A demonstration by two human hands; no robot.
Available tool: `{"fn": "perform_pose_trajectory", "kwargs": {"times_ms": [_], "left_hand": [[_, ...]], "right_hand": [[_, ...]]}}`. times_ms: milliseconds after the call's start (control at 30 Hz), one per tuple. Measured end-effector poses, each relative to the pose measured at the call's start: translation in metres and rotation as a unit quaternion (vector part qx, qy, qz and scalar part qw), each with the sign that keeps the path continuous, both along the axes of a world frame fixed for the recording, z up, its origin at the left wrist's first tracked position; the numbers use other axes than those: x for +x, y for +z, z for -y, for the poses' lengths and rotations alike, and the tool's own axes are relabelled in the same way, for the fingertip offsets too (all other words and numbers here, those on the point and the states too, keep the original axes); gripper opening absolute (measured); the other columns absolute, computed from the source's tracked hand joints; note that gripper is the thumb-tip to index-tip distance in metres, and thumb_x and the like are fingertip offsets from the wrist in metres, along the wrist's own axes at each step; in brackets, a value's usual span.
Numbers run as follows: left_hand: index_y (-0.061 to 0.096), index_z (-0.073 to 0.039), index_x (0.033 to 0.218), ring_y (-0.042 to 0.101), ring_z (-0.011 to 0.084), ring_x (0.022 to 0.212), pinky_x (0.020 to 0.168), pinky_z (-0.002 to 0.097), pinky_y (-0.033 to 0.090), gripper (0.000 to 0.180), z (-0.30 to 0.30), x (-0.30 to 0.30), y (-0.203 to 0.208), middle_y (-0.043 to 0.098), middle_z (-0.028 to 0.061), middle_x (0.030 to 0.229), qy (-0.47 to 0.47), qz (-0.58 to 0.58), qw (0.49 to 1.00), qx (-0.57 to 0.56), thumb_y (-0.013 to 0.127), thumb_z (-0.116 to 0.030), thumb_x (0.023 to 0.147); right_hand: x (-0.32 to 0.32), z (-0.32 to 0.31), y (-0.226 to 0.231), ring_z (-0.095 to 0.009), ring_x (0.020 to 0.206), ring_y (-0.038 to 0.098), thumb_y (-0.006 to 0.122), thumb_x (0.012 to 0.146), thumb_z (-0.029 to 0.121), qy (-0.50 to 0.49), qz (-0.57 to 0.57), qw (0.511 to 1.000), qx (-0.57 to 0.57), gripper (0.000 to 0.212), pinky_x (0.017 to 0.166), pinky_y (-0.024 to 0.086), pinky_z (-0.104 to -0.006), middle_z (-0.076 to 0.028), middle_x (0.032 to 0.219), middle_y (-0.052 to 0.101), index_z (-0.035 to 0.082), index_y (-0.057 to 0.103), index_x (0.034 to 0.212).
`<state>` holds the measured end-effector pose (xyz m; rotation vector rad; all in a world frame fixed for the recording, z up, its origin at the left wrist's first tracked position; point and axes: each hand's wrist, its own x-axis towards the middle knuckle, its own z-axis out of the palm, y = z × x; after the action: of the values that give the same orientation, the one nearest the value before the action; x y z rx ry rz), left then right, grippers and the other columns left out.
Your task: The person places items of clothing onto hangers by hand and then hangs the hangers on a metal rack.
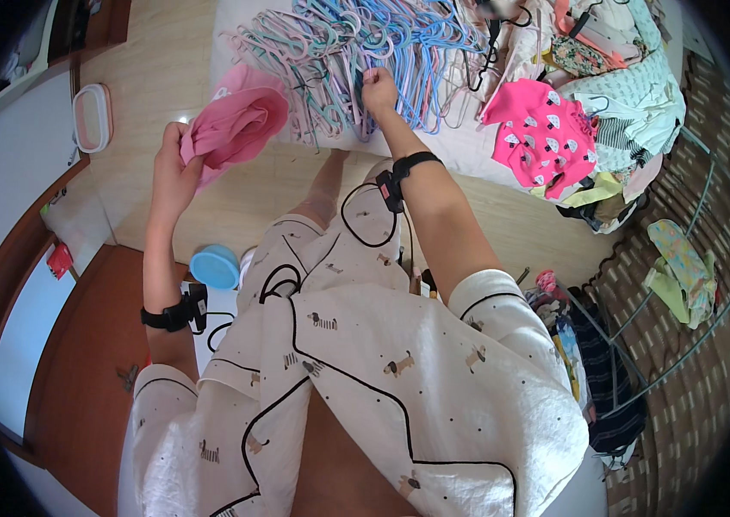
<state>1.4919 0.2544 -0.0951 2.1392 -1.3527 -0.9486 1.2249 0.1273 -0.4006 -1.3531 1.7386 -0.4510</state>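
In the head view, the left hand point(177, 172) holds a pink garment point(240, 125) by its near left edge, fingers closed on the cloth. The garment is bunched, with its long axis slanting from near left to far right. Its wider, folded end points right and far, toward the hangers point(421, 39), and a loose strip of its cloth hangs on the near side, just beside the fingers. It lies to the right of the left hand and well to the left of the right hand point(379, 95), held up at the left edge of the pale-covered surface point(468, 151).

The right hand reaches far, with thumb and fingers drawn narrow together at the near part of the heaped hangers; whether it grips one I cannot tell. The hangers, mostly blue, pink and green, spread left, right and far of it. Well to its right lies a bright pink top point(541, 138) with a white print, beside a pile of clothes point(640, 103). A blue basin point(215, 267) stands nearer than the pink garment, on the floor point(145, 52).
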Motion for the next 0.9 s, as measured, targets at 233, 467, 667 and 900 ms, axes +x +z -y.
{"fn": "perform_pose_trajectory", "kwargs": {"times_ms": [233,467,667,900], "left_hand": [[0.048,-0.002,0.101,0.055,0.0178,0.081,0.075,0.0273,0.044,0.025,0.013,-0.011,0.005,0.055,0.0099,0.084,-0.015,-0.009,1.000,0.008,0.053,0.008,0.077],[0.049,-0.002,0.102,0.050,0.0122,0.087,0.081,0.0233,0.042,0.028,0.021,-0.016,0.006,0.052,0.0040,0.091,-0.015,-0.029,0.999,0.006,0.051,0.011,0.077],[0.049,-0.002,0.102,0.050,0.0125,0.088,0.082,0.0234,0.041,0.026,0.039,-0.032,0.022,0.052,0.0045,0.091,-0.030,-0.027,0.999,-0.006,0.052,0.009,0.078],[0.047,0.000,0.098,0.053,0.0210,0.077,0.074,0.0295,0.045,0.022,0.058,-0.055,0.038,0.054,0.0144,0.082,-0.066,0.007,0.995,-0.081,0.056,0.003,0.079]], "right_hand": [[-0.037,0.007,0.025,-0.034,0.069,0.064,0.055,0.091,0.017,-0.061,0.084,0.994,-0.044,0.013,0.064,0.048,-0.0434,-0.016,0.074,0.066,0.006,0.061,0.090],[-0.105,0.034,0.087,-0.030,0.061,0.062,0.063,0.088,0.028,0.027,0.024,0.997,-0.069,0.022,0.058,0.047,-0.0404,-0.013,0.066,0.064,0.007,0.066,0.094],[-0.174,0.058,0.099,-0.022,0.054,0.058,0.067,0.083,0.028,0.132,0.062,0.989,0.006,0.025,0.056,0.046,-0.0363,-0.011,0.062,0.061,0.004,0.069,0.086],[-0.230,0.062,0.140,-0.009,0.070,0.057,0.055,0.096,0.019,0.119,0.228,0.965,0.043,0.019,0.064,0.047,-0.0249,-0.001,0.079,0.063,0.001,0.062,0.093]]}}
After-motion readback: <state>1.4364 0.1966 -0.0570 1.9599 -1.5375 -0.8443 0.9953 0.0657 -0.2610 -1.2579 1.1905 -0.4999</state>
